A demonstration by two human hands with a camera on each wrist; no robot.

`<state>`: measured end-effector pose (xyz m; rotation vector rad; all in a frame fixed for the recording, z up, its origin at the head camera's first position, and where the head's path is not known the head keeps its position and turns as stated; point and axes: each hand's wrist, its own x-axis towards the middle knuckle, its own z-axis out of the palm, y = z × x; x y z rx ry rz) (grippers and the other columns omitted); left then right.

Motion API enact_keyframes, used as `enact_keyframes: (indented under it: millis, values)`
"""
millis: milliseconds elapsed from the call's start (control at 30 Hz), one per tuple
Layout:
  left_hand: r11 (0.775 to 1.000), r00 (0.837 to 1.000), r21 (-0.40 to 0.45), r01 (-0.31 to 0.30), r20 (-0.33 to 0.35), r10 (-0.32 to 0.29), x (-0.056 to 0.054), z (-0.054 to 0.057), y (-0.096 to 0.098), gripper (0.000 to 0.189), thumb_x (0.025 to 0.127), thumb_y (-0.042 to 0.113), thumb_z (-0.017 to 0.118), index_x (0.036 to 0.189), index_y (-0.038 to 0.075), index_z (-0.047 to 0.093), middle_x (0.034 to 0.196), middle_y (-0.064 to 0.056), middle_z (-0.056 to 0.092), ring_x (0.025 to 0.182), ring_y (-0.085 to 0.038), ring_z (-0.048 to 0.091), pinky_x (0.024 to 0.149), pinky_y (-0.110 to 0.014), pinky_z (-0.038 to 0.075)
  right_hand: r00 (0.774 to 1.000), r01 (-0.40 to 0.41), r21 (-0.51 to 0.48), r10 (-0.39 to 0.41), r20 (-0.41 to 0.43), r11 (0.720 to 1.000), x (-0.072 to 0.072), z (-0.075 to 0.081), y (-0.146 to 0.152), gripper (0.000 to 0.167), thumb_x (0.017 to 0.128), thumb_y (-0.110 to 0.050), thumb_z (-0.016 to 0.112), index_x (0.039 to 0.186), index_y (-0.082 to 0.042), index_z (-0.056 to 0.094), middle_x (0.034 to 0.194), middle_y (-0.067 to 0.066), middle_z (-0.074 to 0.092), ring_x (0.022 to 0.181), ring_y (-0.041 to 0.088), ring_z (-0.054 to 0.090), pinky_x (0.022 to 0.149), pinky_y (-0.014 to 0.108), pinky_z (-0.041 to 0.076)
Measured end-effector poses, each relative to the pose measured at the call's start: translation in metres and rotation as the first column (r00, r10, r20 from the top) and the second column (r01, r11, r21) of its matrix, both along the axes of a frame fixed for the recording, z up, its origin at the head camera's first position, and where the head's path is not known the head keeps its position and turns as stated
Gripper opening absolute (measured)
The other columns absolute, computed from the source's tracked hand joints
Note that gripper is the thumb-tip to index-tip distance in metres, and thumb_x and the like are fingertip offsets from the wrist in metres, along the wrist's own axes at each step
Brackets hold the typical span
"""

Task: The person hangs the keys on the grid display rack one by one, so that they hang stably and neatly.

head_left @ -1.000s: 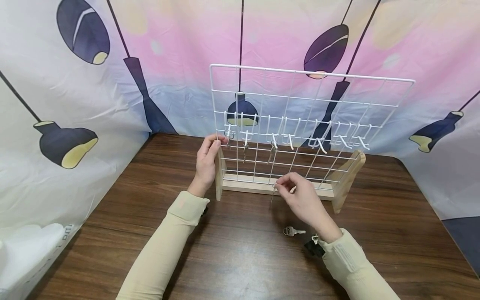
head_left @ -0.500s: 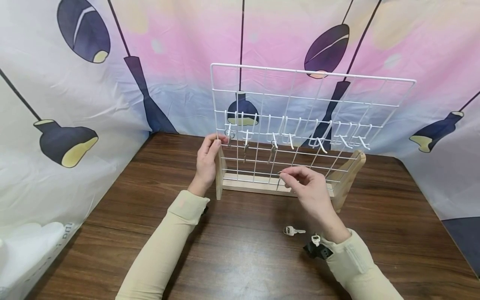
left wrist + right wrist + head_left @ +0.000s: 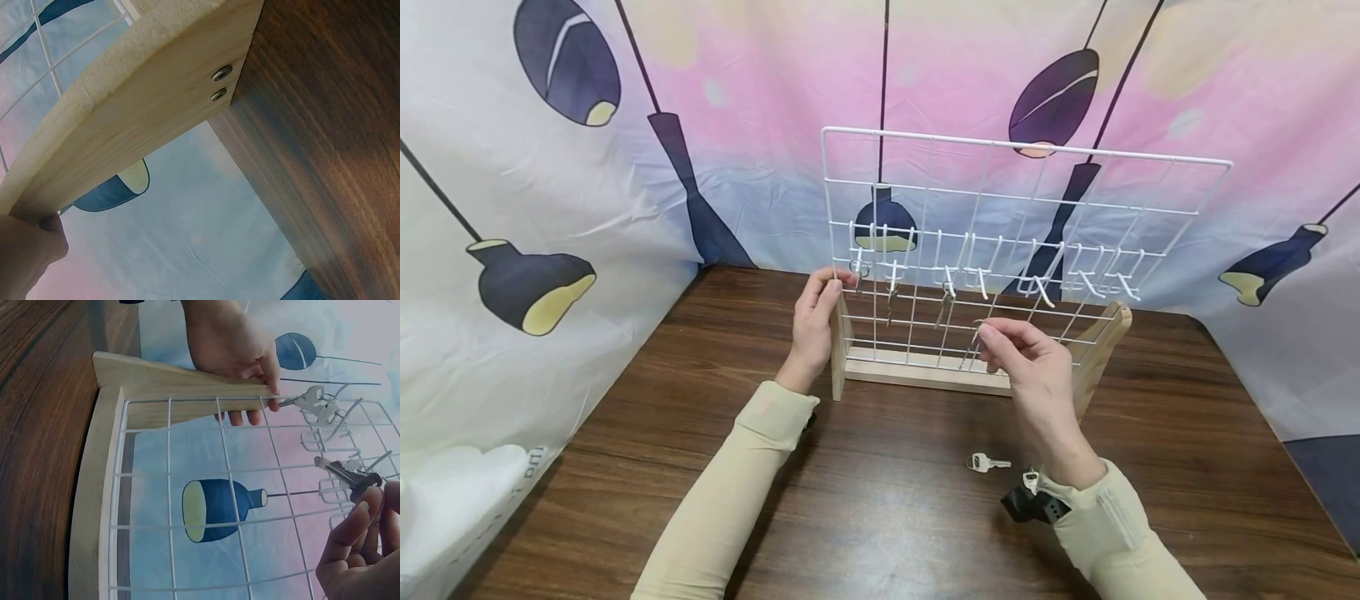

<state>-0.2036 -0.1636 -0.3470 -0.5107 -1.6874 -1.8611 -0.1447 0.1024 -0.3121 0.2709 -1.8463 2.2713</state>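
In the head view my left hand [image 3: 812, 329] grips the upper left wooden side of a white wire grid rack [image 3: 1026, 150]. The right wrist view shows its fingers round that wooden upright [image 3: 181, 384]. My right hand [image 3: 1036, 367] pinches a key [image 3: 350, 476] near its head and ring, the blade pointing away from the fingertips. In the head view this key hangs just in front of the grid, below the hooks. Keys on rings hang from the three leftmost hooks, one being a key [image 3: 945, 308] nearest my right hand. Farther right, a white hook [image 3: 1041, 292] holds nothing.
On the brown wooden table [image 3: 880, 517] lies a loose key [image 3: 988, 462]. Another key [image 3: 1031, 481] is beside the black wrist device [image 3: 1033, 505], partly hidden. A printed cloth [image 3: 760, 100] hangs behind the rack. A white bag-like thing [image 3: 467, 500] is at the left edge.
My right hand has risen and shifted right with the key, from near the rack's base toward the hooks. My left hand stays on the wooden upright.
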Motion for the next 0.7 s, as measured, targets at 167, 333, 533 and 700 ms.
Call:
enact_keyframes:
  millis: [167, 333, 533, 700]
  values:
    - [1.0, 1.0, 0.002, 0.002, -0.002, -0.002, 0.0, 0.0, 0.0, 0.027, 0.102, 0.009, 0.042, 0.111, -0.014, 0.05, 0.103, 0.005, 0.063, 0.102, -0.014, 0.058, 0.096, -0.031, 0.042, 1.0, -0.013, -0.09, 0.011, -0.024, 0.996, 0.0, 0.003, -0.002, 0.015, 0.087, -0.006, 0.072, 0.098, 0.004, 0.069, 0.072, 0.005, 0.065, 0.063, 0.013, 0.058, 0.057, 0.022, 0.048]
    - [1.0, 1.0, 0.01, 0.011, -0.004, -0.011, 0.001, 0.001, 0.0, 0.027, 0.102, 0.008, 0.041, 0.112, -0.016, 0.049, 0.103, 0.005, 0.063, 0.102, -0.014, 0.058, 0.096, -0.031, 0.042, 0.998, -0.041, -0.186, 0.033, -0.046, 0.982, 0.001, 0.008, -0.004, 0.013, 0.088, -0.003, 0.07, 0.098, 0.006, 0.068, 0.076, 0.005, 0.066, 0.064, 0.013, 0.059, 0.058, 0.022, 0.048]
    - [1.0, 1.0, 0.004, 0.011, 0.004, -0.011, 0.001, 0.001, 0.0, 0.027, 0.103, 0.006, 0.039, 0.113, -0.017, 0.048, 0.104, 0.005, 0.062, 0.103, -0.013, 0.057, 0.097, -0.03, 0.042, 0.995, -0.089, -0.273, 0.075, -0.06, 0.958, 0.002, 0.013, -0.007, 0.006, 0.09, -0.002, 0.067, 0.094, -0.003, 0.071, 0.08, 0.006, 0.067, 0.064, 0.013, 0.06, 0.059, 0.021, 0.049]
    - [1.0, 1.0, 0.005, 0.014, 0.006, -0.014, 0.002, 0.001, 0.0, 0.027, 0.103, 0.006, 0.039, 0.113, -0.017, 0.049, 0.104, 0.004, 0.062, 0.101, -0.014, 0.057, 0.095, -0.03, 0.043, 0.994, -0.105, -0.324, 0.096, -0.043, 0.94, 0.001, 0.015, -0.009, 0.008, 0.091, 0.0, 0.065, 0.095, -0.004, 0.071, 0.081, 0.007, 0.068, 0.065, 0.012, 0.061, 0.06, 0.02, 0.05]
